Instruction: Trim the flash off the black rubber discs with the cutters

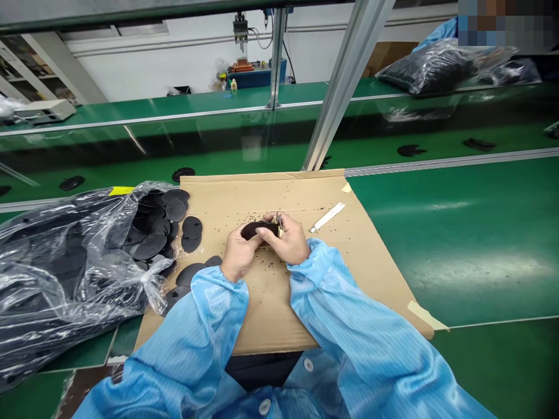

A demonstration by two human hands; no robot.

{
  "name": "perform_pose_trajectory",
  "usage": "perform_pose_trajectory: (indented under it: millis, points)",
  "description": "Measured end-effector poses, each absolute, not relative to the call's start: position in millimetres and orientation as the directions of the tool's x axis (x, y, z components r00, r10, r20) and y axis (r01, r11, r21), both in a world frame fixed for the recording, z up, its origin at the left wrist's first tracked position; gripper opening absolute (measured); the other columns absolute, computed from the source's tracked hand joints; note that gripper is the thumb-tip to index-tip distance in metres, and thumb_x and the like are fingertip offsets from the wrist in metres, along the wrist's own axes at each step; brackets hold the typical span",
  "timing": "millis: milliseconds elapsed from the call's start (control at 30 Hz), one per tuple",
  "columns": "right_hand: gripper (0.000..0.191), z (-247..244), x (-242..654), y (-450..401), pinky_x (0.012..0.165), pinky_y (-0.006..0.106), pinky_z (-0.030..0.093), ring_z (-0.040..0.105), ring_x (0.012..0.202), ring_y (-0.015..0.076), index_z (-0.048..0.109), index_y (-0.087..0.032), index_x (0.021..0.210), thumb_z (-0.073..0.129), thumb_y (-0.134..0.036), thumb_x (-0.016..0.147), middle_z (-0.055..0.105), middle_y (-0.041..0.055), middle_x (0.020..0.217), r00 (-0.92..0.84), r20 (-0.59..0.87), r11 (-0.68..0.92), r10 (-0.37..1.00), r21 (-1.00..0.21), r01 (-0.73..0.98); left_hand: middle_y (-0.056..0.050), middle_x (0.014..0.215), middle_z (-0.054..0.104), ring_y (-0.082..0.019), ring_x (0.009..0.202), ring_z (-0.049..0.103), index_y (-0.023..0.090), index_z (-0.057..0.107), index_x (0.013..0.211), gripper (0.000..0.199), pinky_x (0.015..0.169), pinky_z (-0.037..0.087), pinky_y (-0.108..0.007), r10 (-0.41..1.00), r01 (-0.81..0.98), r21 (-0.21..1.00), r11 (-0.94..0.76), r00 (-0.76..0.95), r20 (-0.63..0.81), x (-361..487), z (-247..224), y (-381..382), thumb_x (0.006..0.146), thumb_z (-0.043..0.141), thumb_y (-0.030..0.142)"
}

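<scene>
A dark oval piece (253, 230) is held between my two hands above the cardboard sheet (271, 308). My left hand (238, 254) is closed on its left end, thumb on the near side. My right hand (292, 240) grips its right end, and a small metallic and pale item (279, 223) shows at those fingers; its shape is too small to make out. Small black crumbs lie scattered on the cardboard around both hands. To the right rests a white cutter knife (327, 217), touched by neither hand.
An open plastic bag (87, 256) of black oval pieces lies at the left, with loose ovals (191, 234) beside it. Behind the cardboard runs a green conveyor (227, 145) carrying black pieces. A metal post (345, 87) rises behind the cardboard's back right corner.
</scene>
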State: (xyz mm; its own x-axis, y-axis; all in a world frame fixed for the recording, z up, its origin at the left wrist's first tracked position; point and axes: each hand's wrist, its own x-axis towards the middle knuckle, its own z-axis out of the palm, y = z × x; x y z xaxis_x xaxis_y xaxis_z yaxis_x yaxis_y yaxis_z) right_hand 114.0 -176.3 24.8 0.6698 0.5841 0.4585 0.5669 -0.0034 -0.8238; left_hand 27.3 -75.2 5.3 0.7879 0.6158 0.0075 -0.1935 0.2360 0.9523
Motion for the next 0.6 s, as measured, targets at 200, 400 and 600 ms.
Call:
perform_pose_trajectory:
  millis: [200, 400, 600]
  points:
    - [0.027, 21.2, 110.9, -170.7, 0.077, 0.033, 0.05, 0.065, 0.08, 0.0202, 0.061, -0.02, 0.091, 0.066, -0.044, 0.079, 0.07, 0.0049, 0.087, 0.73, 0.44, -0.047, 0.524, -0.84, 0.54, -0.006, 0.088, 0.072, -0.02, 0.085, 0.066, 0.015, 0.068, 0.089, 0.032, 0.083, 0.052, -0.034, 0.637, -0.204, 0.935, 0.288, 0.77, -0.028, 28.1, 3.4, -83.3, 0.064, 0.081, 0.032]
    - [0.028, 18.1, 110.0, -164.1, 0.07, 0.03, 0.049, 0.063, 0.07, 0.0181, 0.063, -0.02, 0.081, 0.064, -0.048, 0.08, 0.069, 0.0035, 0.077, 0.782, 0.433, -0.122, 0.449, -0.837, 0.533, -0.008, 0.094, 0.072, -0.023, 0.092, 0.066, 0.015, 0.068, 0.093, 0.039, 0.087, 0.052, -0.037, 0.628, -0.207, 0.895, 0.395, 0.772, -0.098, 28.8, 1.9, -89.6, 0.061, 0.083, 0.03]
    - [0.037, 22.7, 108.2, -158.9, 0.066, 0.027, 0.047, 0.06, 0.064, 0.0153, 0.063, -0.02, 0.074, 0.06, -0.056, 0.08, 0.067, 0.0018, 0.069, 0.819, 0.407, -0.186, 0.404, -0.84, 0.509, -0.009, 0.1, 0.072, -0.025, 0.101, 0.065, 0.014, 0.069, 0.097, 0.045, 0.093, 0.051, -0.039, 0.608, -0.224, 0.86, 0.458, 0.785, -0.119, 28.9, 8.0, -93.4, 0.059, 0.084, 0.03]
